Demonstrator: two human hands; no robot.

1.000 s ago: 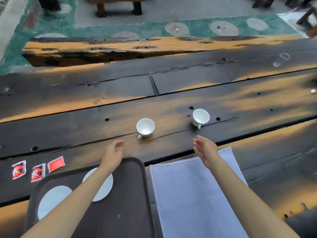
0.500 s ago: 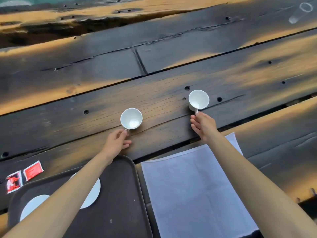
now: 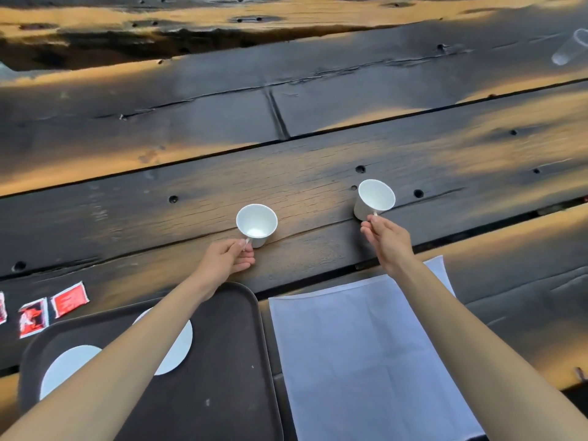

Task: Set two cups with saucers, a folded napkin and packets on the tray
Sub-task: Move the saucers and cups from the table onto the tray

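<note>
Two white cups stand on the dark wooden table (image 3: 159,218). My left hand (image 3: 227,261) pinches the handle of the left cup (image 3: 257,223). My right hand (image 3: 386,238) pinches the handle of the right cup (image 3: 374,198), which tilts slightly. A dark brown tray (image 3: 229,361) lies at the near left with two white saucers on it, the left saucer (image 3: 68,366) and the right saucer (image 3: 178,348), both partly hidden by my left forearm. A white napkin (image 3: 359,354) lies unfolded right of the tray. Red packets (image 3: 68,299) lie left of the tray.
A clear plastic cup (image 3: 569,50) lies on its side at the far right of the table. Gaps and knot holes run between the planks. A second wooden slab (image 3: 191,14) sits beyond the table's far edge.
Both hands reached forward from above the tray and napkin to the cups and closed on their handles. The right cup now tilts. The camera moved closer and lower.
</note>
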